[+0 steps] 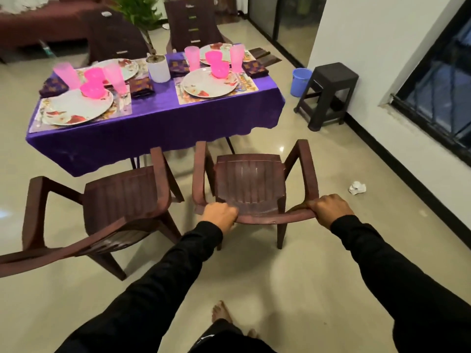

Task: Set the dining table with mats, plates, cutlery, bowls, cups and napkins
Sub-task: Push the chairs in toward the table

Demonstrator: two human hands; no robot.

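Both hands are closest to the camera, at the end of two black sleeves, and both hold the top edge of the backrest of a brown chair (251, 186). On the left hand (220, 214) the fingers are curled tightly over the left end of this edge; on the right hand (330, 208) they are wrapped around the right end. The long line of the backrest runs from left to right between the two hands, so both are equally near to it.

From the fingers, the bench (158, 123) with its purple cloth lies straight ahead and a little to the left. The seat of the chair points toward it, and the front legs stand near the hanging edge of the cloth but not under it. I judge that the coming move is a push forward, with both hands together.

On the bench four places look already set: mats, plates (77, 107), pink bowls (93, 89), pink cups (66, 75) and dark napkins (141, 87). The cutlery is too blurred to confirm. A second chair (119, 197) stands just beside, on the left, turned at an angle.
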